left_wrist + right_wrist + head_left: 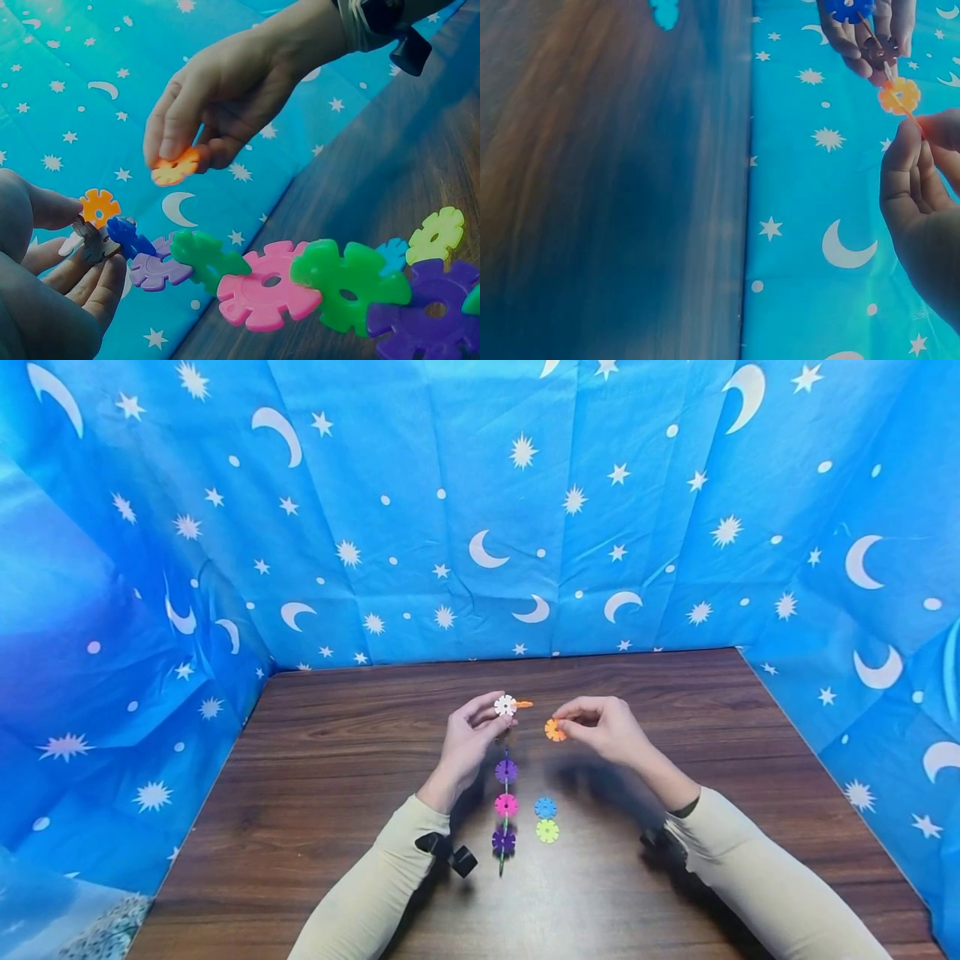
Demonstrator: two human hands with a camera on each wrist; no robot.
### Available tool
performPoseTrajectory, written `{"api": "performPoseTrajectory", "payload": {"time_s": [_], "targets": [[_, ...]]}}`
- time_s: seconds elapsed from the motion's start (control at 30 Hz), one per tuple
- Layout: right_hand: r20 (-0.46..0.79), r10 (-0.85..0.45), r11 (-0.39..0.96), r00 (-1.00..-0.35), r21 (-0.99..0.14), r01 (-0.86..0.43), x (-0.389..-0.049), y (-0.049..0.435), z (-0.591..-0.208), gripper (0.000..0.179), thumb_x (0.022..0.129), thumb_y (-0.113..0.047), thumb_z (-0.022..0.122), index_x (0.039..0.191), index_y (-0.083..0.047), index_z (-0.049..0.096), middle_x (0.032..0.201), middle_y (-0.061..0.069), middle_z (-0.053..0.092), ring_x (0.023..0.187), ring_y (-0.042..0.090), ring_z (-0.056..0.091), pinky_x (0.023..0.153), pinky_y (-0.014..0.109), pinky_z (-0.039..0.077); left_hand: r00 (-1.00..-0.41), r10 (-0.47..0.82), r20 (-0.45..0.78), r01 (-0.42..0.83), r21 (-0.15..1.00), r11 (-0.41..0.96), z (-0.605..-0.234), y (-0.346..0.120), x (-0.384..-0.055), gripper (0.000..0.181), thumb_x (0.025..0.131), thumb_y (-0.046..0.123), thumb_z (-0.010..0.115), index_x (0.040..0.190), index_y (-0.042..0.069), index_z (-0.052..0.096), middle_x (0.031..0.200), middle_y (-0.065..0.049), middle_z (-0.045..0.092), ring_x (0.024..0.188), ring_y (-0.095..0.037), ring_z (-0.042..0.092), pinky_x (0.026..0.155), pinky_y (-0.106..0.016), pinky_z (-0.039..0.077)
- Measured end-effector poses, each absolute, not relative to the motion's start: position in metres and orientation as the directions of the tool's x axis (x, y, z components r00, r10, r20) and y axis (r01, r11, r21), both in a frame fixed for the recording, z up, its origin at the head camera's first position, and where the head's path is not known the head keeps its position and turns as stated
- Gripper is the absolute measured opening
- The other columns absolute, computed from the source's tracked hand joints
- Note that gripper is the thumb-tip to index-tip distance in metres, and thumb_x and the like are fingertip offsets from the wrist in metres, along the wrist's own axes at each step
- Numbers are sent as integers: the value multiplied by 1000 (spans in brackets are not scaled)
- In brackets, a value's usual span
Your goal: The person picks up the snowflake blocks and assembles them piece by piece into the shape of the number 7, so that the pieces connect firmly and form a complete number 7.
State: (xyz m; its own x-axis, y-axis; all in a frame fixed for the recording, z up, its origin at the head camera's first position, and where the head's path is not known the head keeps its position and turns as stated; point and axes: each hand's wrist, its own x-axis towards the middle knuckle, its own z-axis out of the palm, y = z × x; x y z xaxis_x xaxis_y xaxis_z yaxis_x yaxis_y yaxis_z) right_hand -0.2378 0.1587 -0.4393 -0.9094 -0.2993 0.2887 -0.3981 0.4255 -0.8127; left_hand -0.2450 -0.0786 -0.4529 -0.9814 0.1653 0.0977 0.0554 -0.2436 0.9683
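My left hand [470, 731] pinches a white notched disc [506, 705] at the far end of a chain of interlocked discs. An orange disc [100, 208] is slotted onto that white one, edge-on in the head view. From there the chain runs toward me through a blue disc [129, 235], a light purple disc [160, 270], a pink disc [270, 286], a dark purple disc [427, 311] and green discs between them. Between thumb and fingers, my right hand [611, 729] holds a second orange disc [555, 730], a short gap to the right of the chain's end.
Right of the chain, a loose light blue disc [545, 807] and a yellow-green disc [547, 832] lie on the brown wooden table [322, 777]. A blue cloth [420, 552] with moons and stars hangs behind the table and at both sides.
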Motion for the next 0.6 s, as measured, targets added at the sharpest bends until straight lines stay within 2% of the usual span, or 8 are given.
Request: {"api": "performPoseTrajectory", "payload": {"time_s": [0.3, 0.43, 0.6], "targets": [[289, -210, 366, -934, -863, -349, -247, 146, -431, 11, 88, -11, 72, 98, -6, 74, 80, 9, 72, 67, 18, 68, 57, 26, 56, -980, 172, 97, 56, 972, -230, -451, -78, -245, 43, 89, -6, 65, 131, -4, 56, 111, -32, 64, 79, -10, 71, 74, -22, 57], [285, -180, 337, -941, -881, -331, -251, 142, -429, 13, 88, -13, 72, 98, -5, 74, 80, 11, 71, 68, 16, 67, 59, 28, 58, -980, 173, 95, 52, 970, -238, -452, -78, -246, 43, 89, -7, 64, 130, -5, 56, 111, -33, 64, 80, -9, 71, 75, -22, 57], [281, -188, 333, -941, -883, -331, -239, 135, -405, 15, 89, -5, 69, 101, 5, 71, 83, 20, 70, 68, 18, 66, 60, 26, 57, -980, 176, 91, 46, 968, -246, -452, -79, -247, 42, 89, -8, 63, 130, -4, 56, 113, -36, 62, 80, -10, 71, 76, -22, 57]]}}
